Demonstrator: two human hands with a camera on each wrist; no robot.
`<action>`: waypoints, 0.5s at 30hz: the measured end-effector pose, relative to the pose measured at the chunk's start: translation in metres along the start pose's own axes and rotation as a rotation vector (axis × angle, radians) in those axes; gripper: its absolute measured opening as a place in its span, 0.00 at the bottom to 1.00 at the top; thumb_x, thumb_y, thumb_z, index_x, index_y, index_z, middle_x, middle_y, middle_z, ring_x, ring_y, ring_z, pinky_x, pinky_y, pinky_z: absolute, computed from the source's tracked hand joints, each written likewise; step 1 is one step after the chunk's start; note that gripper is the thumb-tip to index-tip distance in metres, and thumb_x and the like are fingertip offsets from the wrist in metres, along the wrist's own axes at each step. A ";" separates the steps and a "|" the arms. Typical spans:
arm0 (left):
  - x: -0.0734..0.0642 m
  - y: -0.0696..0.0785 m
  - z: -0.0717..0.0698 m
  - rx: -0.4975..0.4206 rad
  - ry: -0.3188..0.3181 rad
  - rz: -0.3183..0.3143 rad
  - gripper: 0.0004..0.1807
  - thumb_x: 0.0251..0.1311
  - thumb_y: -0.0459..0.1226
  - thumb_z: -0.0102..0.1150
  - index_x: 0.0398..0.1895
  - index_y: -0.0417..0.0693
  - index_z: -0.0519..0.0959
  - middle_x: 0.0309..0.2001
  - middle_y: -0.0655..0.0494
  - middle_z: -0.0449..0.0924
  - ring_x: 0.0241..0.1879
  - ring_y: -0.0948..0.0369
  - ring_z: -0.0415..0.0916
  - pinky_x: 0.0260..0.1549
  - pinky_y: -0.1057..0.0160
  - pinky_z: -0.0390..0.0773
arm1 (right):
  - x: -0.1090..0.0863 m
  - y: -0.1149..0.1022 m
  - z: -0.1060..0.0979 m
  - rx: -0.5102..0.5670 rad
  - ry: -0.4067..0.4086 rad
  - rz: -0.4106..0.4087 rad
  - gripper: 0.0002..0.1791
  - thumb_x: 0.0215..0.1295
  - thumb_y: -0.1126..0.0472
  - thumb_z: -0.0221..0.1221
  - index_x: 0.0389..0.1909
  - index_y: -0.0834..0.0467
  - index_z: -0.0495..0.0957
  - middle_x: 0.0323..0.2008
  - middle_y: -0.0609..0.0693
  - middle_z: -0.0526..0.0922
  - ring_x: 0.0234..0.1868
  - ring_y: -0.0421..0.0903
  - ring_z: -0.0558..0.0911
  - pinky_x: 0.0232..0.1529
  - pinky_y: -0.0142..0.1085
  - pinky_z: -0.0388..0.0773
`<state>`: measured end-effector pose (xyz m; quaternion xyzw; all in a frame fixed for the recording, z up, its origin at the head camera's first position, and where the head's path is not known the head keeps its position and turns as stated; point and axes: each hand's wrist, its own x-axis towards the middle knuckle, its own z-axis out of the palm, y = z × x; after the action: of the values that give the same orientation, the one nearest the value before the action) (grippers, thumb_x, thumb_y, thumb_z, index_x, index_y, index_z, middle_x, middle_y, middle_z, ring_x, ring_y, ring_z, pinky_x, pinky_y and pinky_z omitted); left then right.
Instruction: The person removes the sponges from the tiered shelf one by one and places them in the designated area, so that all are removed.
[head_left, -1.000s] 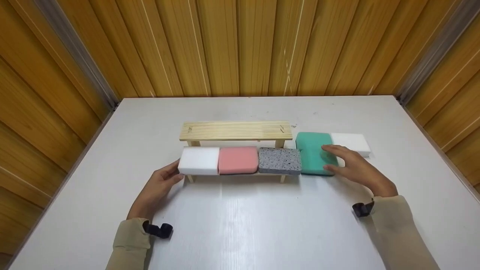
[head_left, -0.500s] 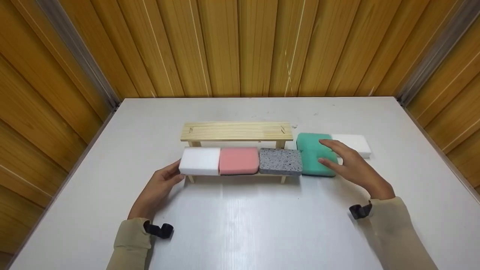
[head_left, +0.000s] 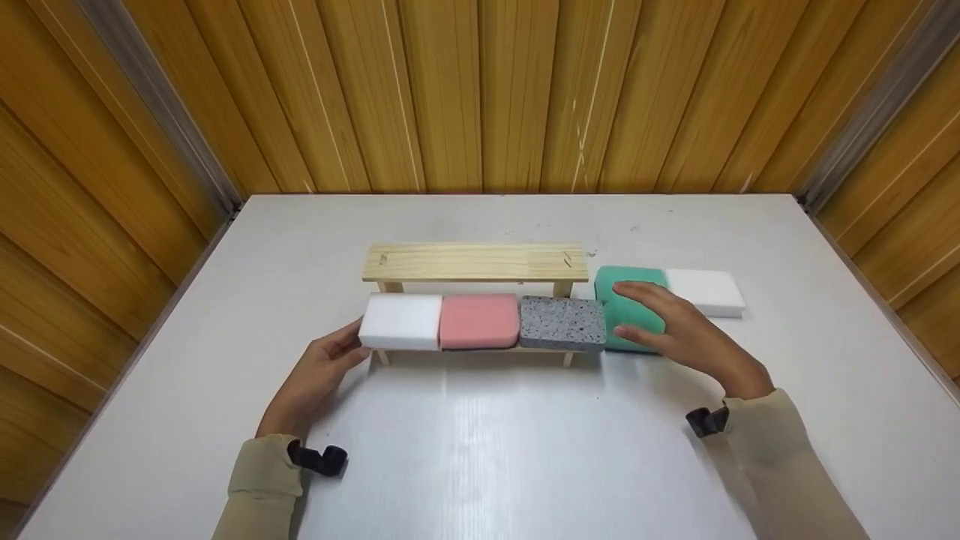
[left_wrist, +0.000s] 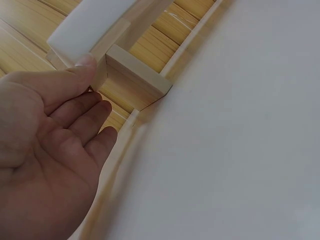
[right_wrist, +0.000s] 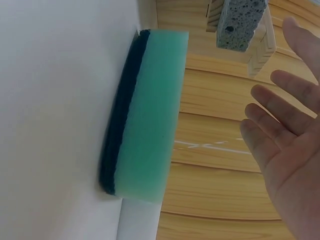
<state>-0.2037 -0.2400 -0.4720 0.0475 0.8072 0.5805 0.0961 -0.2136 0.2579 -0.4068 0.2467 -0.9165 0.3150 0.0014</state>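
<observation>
Right hand (head_left: 686, 334) moved leftward | head view: green sponge (head_left: 626, 309) partly hidden

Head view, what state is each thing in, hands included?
Wooden stand: upright
Left white block: flat on stand
Pink sponge: on stand, dark face down
Gray block: flat on stand
Green sponge: on table, dark face down
Right white block: flat on table
Left hand: grip unclear
Right hand: holding nothing
</observation>
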 end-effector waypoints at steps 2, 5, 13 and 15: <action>0.000 0.001 0.000 -0.008 -0.007 0.014 0.32 0.67 0.35 0.53 0.73 0.45 0.58 0.73 0.48 0.59 0.73 0.53 0.56 0.72 0.54 0.56 | 0.001 -0.002 0.000 0.001 -0.004 -0.007 0.36 0.63 0.48 0.62 0.69 0.57 0.64 0.69 0.58 0.65 0.70 0.61 0.62 0.65 0.63 0.62; -0.001 0.000 0.000 0.000 -0.009 0.024 0.32 0.67 0.35 0.54 0.73 0.43 0.57 0.73 0.47 0.58 0.72 0.52 0.56 0.71 0.54 0.57 | 0.003 -0.005 0.000 0.006 -0.015 -0.018 0.37 0.62 0.47 0.62 0.69 0.57 0.65 0.69 0.57 0.65 0.71 0.59 0.61 0.66 0.61 0.62; -0.001 0.000 -0.001 -0.005 0.000 0.022 0.32 0.67 0.34 0.53 0.73 0.44 0.58 0.73 0.47 0.59 0.72 0.53 0.56 0.71 0.54 0.58 | 0.010 -0.015 0.003 -0.005 -0.067 -0.057 0.38 0.60 0.47 0.63 0.69 0.57 0.65 0.70 0.57 0.64 0.72 0.59 0.60 0.68 0.59 0.61; -0.001 0.001 0.000 -0.016 -0.003 0.025 0.32 0.67 0.33 0.53 0.73 0.44 0.58 0.73 0.48 0.59 0.72 0.53 0.56 0.71 0.55 0.58 | 0.011 -0.017 0.003 -0.017 -0.078 -0.063 0.38 0.60 0.47 0.64 0.69 0.56 0.65 0.70 0.57 0.64 0.72 0.58 0.60 0.68 0.59 0.62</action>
<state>-0.2032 -0.2402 -0.4709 0.0574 0.8016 0.5882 0.0904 -0.2154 0.2395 -0.3974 0.2874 -0.9102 0.2973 -0.0223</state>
